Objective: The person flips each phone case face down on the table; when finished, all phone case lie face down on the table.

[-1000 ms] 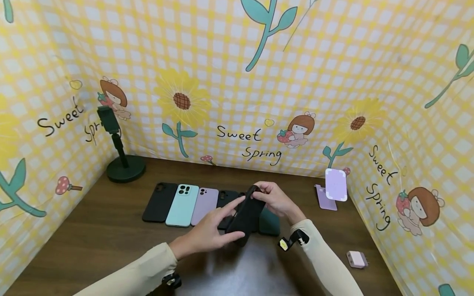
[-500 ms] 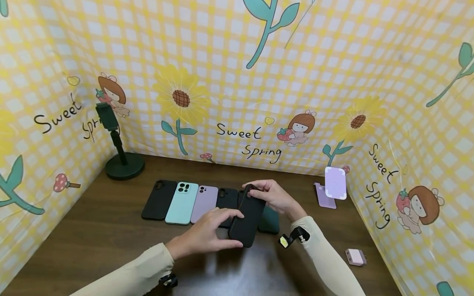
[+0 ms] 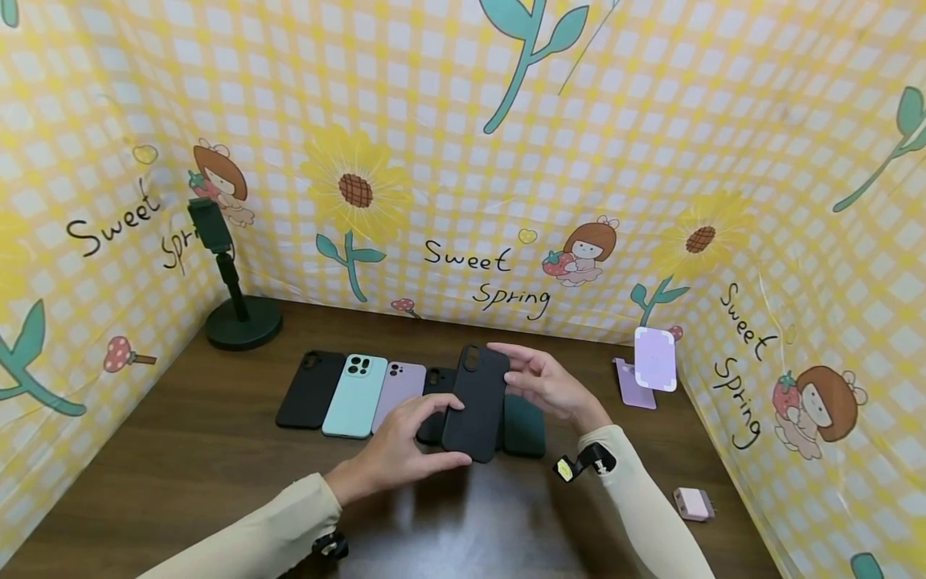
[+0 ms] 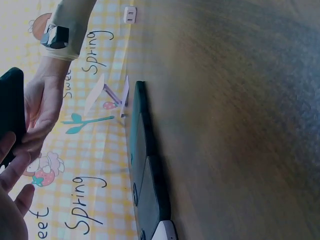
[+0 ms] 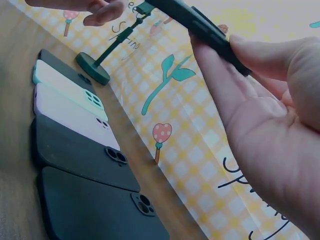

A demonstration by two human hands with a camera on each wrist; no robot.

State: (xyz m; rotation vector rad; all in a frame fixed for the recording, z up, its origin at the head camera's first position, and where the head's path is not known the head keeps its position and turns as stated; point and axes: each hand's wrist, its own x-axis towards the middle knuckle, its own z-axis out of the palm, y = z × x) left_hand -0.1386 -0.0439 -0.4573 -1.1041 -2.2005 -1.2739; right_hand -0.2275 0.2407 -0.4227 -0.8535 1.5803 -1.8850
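Note:
A black phone case [image 3: 476,402] with a camera cutout near its top is held up above the table, its back toward the head view. My left hand [image 3: 401,442] grips its left edge, thumb at the lower end and fingers higher up. Along the upper right edge, my right hand [image 3: 553,386] pinches it; the right wrist view shows that thumb on the case's edge [image 5: 210,32]. Below and behind lies a row: a black case [image 3: 311,390], a mint case [image 3: 354,396], a lilac case [image 3: 399,392], a dark case [image 3: 432,426] partly covered, and a dark green case [image 3: 524,426].
A dark green stand [image 3: 243,322] with a round base is at the back left. At the right are a lilac phone stand [image 3: 655,359] and a pink charger plug [image 3: 693,504]. Checked cloth [image 3: 463,185] walls the table [image 3: 181,450] at the back and sides.
The black case has turned from a tilted, nearly edge-on pose to show its back, and has risen slightly. My right hand has shifted from its top corner to the right edge.

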